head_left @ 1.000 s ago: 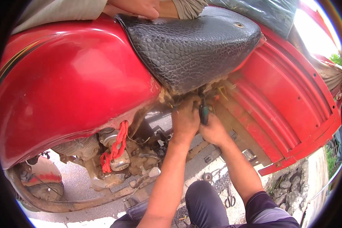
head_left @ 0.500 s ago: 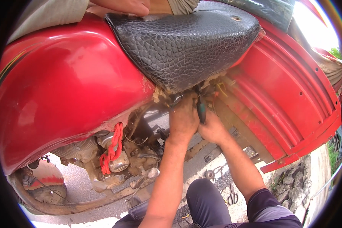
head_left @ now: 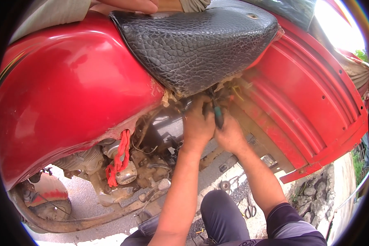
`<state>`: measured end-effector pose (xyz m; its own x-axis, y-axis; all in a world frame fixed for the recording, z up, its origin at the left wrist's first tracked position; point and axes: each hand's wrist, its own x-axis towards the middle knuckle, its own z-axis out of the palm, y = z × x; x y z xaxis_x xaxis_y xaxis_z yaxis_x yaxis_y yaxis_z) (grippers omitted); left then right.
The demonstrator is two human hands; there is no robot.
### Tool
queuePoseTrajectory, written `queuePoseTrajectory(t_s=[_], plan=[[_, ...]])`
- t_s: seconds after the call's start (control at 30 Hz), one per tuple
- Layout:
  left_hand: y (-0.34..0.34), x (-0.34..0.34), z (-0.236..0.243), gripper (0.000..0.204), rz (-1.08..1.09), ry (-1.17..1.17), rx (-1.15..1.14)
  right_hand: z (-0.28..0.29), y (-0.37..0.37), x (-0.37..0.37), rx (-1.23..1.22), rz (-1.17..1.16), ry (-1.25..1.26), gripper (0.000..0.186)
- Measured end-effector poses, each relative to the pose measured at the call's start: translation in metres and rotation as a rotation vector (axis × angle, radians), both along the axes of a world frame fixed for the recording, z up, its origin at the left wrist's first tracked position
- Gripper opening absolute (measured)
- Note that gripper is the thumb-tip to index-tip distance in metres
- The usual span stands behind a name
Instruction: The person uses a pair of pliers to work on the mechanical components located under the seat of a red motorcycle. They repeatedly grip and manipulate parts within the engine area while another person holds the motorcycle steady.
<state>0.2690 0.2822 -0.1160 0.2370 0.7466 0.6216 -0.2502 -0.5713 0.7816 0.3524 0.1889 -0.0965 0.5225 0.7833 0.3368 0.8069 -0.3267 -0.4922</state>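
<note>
1. Across the left, glossy red, rounded body shell; looks rigid and slick.
2. To the right, red, ribbed sheet panel; probably stiff.
3. Above both hands, black, grain-textured seat with a ragged lower edge; likely firm yet padded.
4. Near that edge, bare left hand, grip curled; impossible to tell what, if anything, is pinched, fingertips being hidden.
5. Just beside, bare right hand, grip pressed around a handle.
6. Between the hands, slender hand tool with green-and-black handle, dark head tilted up beneath the seat. Likely light, stiff and sturdy, slippery if greasy; best held by the handle, clear of the head.
7. Near the head, thin yellow wire; looks soft, easily snagged.
</note>
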Motion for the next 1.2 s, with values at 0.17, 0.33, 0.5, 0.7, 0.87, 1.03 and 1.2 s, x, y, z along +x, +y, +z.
queuePoseTrajectory(t_s=[0.17,0.33,0.5,0.7,0.87,1.03,1.2], plan=[[0.001,-0.004,0.011,0.015,-0.031,0.017,0.027,0.009,-0.006,-0.012,0.011,-0.193,-0.095,0.046],[0.002,-0.002,0.017,0.019,-0.044,0.055,0.053,0.004,-0.009,-0.010,0.065,-0.245,-0.148,0.044],[-0.002,-0.002,0.019,0.025,-0.048,0.123,0.041,0.004,-0.007,-0.008,0.081,-0.229,-0.122,0.047],[0.004,-0.006,0.022,0.029,-0.099,0.268,0.063,0.001,-0.007,-0.007,0.184,-0.174,-0.078,0.052],[-0.005,-0.004,0.037,0.033,-0.020,0.355,0.086,0.001,-0.005,-0.007,0.242,-0.206,-0.096,0.051],[-0.013,0.007,0.033,0.033,0.117,0.282,0.111,0.006,-0.007,-0.012,0.279,-0.238,-0.155,0.050],[-0.021,0.020,0.030,0.035,0.226,0.250,0.124,-0.001,-0.009,-0.002,0.289,-0.232,-0.090,0.048]])
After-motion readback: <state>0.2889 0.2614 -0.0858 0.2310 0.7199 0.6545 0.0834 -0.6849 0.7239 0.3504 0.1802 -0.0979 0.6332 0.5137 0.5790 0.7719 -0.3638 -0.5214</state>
